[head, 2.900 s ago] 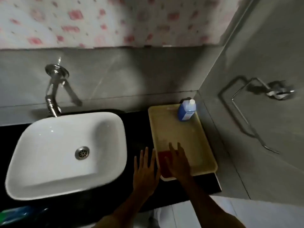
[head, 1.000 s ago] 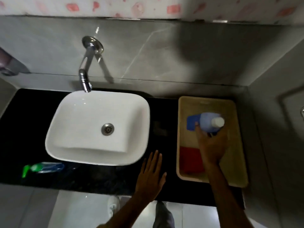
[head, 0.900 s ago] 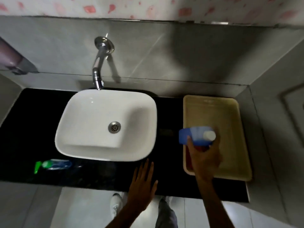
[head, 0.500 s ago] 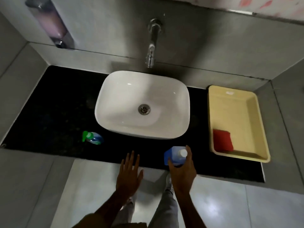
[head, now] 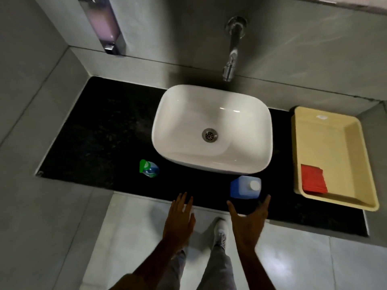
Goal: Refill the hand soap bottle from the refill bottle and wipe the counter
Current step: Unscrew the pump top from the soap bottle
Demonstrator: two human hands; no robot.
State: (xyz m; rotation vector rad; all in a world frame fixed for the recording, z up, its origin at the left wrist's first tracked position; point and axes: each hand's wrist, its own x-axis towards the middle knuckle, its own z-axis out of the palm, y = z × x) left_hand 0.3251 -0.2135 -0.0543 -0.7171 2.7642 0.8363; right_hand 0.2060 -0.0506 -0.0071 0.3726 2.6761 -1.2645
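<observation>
Hand soap bottle (head: 149,168): green pump top; on the black surface (head: 100,132), left of the white sink (head: 211,105)
Left hand (head: 179,220): fingers spread flat, empty; at the near edge
Refill bottle (head: 245,187): blue, white cap; upright in front of the sink
Right hand (head: 249,221): fingers wide, just short of the refill bottle, apart
Tray (head: 333,206): yellow; red cloth (head: 313,182) in its near left corner
</observation>
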